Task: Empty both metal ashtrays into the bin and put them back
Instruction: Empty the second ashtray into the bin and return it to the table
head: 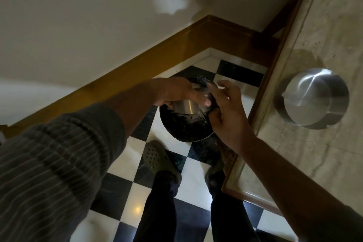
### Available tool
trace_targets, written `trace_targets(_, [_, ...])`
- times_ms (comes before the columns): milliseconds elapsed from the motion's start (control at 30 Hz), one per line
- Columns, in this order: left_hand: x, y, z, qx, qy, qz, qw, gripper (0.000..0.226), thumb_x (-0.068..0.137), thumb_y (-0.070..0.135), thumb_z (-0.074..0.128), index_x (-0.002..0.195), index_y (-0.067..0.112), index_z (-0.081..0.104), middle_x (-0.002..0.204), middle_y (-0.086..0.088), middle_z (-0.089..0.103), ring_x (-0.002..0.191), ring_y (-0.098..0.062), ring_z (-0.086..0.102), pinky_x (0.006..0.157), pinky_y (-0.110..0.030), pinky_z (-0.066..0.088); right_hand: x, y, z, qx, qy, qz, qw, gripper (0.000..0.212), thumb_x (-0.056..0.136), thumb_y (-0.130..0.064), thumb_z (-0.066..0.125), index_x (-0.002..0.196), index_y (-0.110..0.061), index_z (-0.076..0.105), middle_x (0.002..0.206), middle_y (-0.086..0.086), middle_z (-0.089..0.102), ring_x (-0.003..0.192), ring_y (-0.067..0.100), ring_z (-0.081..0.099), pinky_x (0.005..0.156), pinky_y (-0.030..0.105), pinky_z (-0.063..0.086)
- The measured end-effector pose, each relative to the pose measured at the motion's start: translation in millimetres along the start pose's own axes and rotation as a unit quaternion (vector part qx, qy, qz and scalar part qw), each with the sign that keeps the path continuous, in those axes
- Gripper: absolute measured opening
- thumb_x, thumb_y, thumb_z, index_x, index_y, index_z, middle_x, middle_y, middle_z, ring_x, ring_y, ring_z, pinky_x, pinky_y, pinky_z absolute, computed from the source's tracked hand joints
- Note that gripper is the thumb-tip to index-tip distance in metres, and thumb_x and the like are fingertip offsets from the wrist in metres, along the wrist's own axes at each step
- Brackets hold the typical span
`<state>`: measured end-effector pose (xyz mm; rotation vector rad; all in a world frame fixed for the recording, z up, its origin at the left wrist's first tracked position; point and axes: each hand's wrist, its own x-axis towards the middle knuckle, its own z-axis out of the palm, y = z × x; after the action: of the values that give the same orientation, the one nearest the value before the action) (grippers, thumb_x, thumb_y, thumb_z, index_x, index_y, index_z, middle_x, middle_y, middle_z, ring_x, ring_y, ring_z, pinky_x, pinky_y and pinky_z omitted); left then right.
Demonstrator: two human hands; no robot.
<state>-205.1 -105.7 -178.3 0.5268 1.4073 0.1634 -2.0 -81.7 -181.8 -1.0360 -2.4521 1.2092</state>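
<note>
Over the bin: a metal ashtray [185, 106] is held above the round bin [184, 124], which has a black liner and stands on the checkered floor [198, 163] near the corner of the room.
Left hand: the left hand [172, 90] is clamped on this ashtray — fingers curled over its top, thumb low on the shiny side.
Right hand: the right hand [228, 110] is beside the ashtray with fingers spread apart; its fingertips [213, 89] are at the ashtray's edge, but whether they touch it cannot be told.
Second ashtray: the other metal ashtray [314, 98] sits on the stone bench [306, 163] to the right — well apart from both hands.
Below: two feet in clogs [155, 159] stand on the floor just before the bin.
Sleeve: a striped sleeve [59, 159] covers the left forearm.
</note>
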Motion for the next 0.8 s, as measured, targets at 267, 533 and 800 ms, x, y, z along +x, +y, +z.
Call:
trace_targets(267, [0,-39,28,0.41,0.245,0.218,0.851,0.14,0.056,0.076,0.074,0.157,-0.006,0.021,0.158,-0.022,0.035,0.139,-0.037,0.039,0.116,-0.044,0.037,-15,12,-10,-0.1,-0.146,-0.029,0.984,0.073,0.088,-0.02,0.044,0.153,-0.007,0.013,0.161,0.02,0.006,0.148,0.031,0.015,0.111,0.041,0.041])
trace_targets(533, [14,-61,26,0.422,0.282,0.305,0.806,0.138,0.055,0.077,0.076,0.151,-0.01,0.029,0.148,-0.031,0.044,0.129,-0.043,0.049,0.106,-0.048,0.044,-1,-20,-37,-0.194,-0.029,-0.16,0.967,0.101,0.083,-0.06,0.06,0.143,0.01,0.018,0.153,0.036,0.011,0.147,0.045,0.004,0.12,0.053,0.021])
trace_targets(800, [12,-49,23,0.434,0.31,0.327,0.78,0.128,0.058,0.075,0.075,0.146,-0.011,0.039,0.142,-0.027,0.051,0.125,-0.039,0.052,0.101,-0.044,0.049,-7,-2,-25,-0.376,-0.219,-0.205,0.877,0.133,0.06,-0.091,0.051,0.151,-0.004,0.008,0.16,0.022,0.004,0.149,0.037,0.003,0.121,0.047,0.0])
